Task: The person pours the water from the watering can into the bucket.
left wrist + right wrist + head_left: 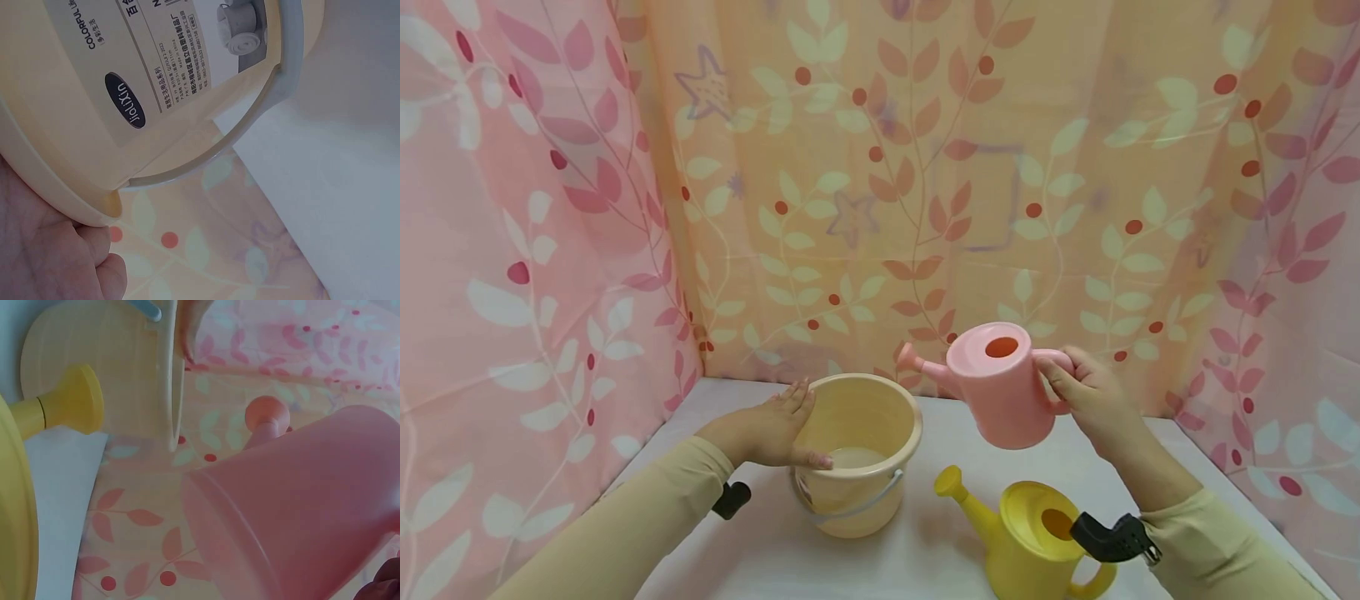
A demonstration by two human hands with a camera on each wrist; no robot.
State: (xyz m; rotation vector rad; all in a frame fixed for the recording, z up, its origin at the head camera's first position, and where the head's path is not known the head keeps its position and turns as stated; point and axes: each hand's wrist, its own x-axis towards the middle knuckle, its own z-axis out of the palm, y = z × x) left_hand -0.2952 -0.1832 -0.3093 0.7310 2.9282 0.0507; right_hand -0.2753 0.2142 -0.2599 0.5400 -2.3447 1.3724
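My right grip [1097, 398] holds up a pink watering can [1003, 398].
The pink watering can hangs above the desk [745, 567], just left of that grip, whose fingers pinch its looped handle; its body is smooth and plain, leaning slightly, with a round hole in the top and a flared spout head aimed leftward. My left grip [773, 427] lies spread over the rim of a cream bucket [865, 510] with a pale grey handle. A yellow watering can [1030, 554] stands below my right grip.
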